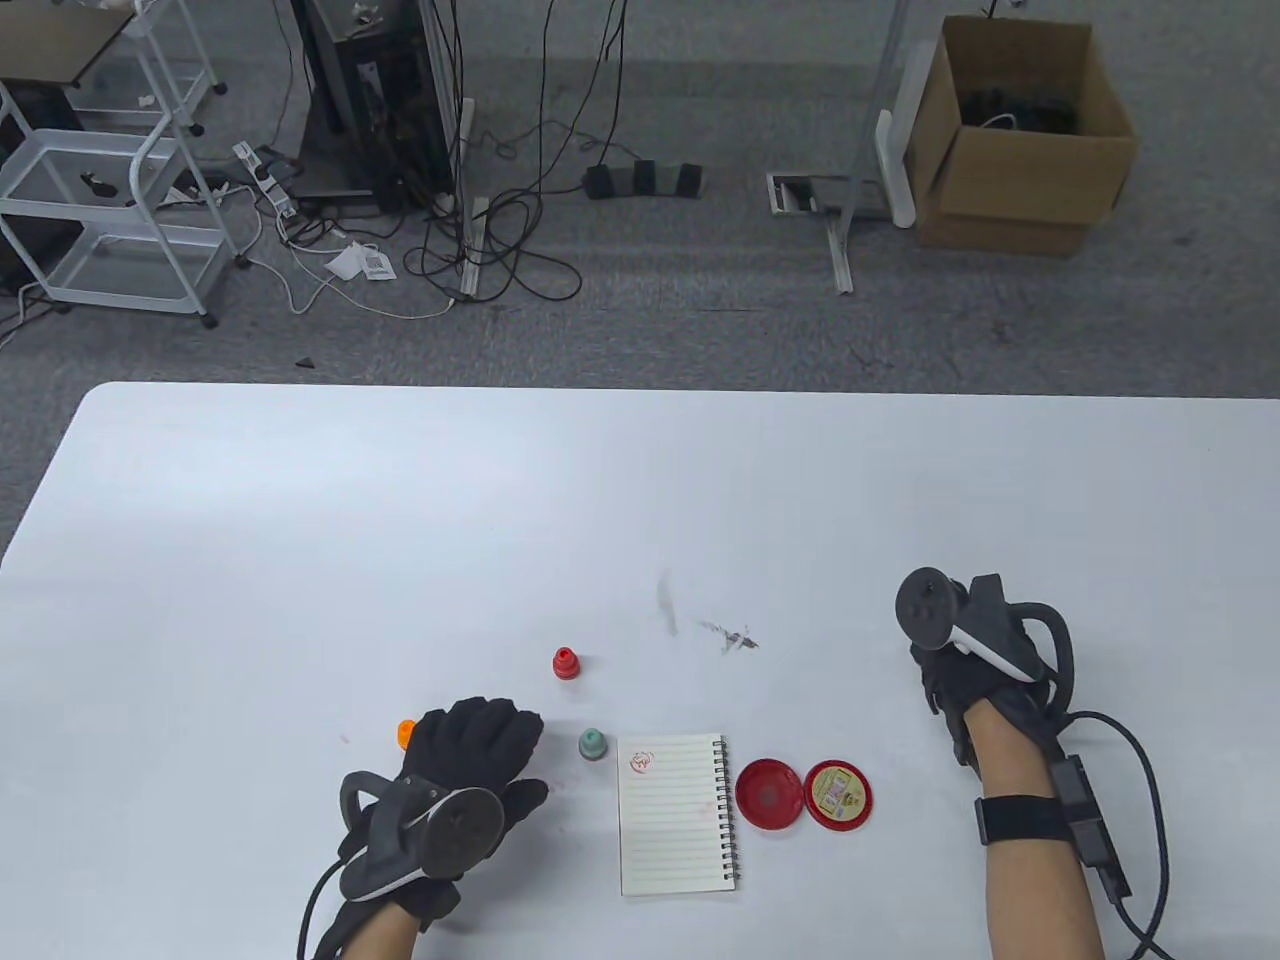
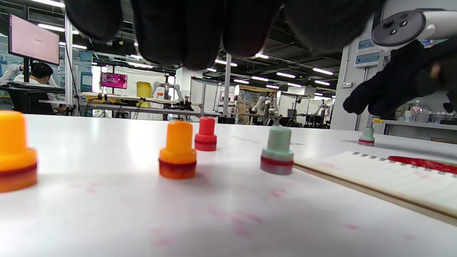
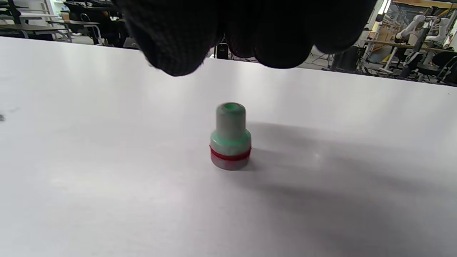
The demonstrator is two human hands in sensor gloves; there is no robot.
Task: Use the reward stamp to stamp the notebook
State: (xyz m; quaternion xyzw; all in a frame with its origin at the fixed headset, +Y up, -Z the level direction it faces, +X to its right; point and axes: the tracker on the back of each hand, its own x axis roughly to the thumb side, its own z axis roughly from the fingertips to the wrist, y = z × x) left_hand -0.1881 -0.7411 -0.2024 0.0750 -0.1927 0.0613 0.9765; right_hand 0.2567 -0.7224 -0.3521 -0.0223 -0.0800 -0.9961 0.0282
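With one red print already on the notebook (image 1: 676, 812), the right hand (image 1: 945, 672) hovers, fingers loosely curled and empty, above a green stamp (image 3: 230, 136) on the table (image 1: 300, 520), apparently about to close on it; the left hand (image 1: 470, 745) rests relaxed, holding nothing.

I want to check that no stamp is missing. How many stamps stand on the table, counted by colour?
Orange stamps: 2
Red stamp: 1
Green stamps: 2
Total: 5
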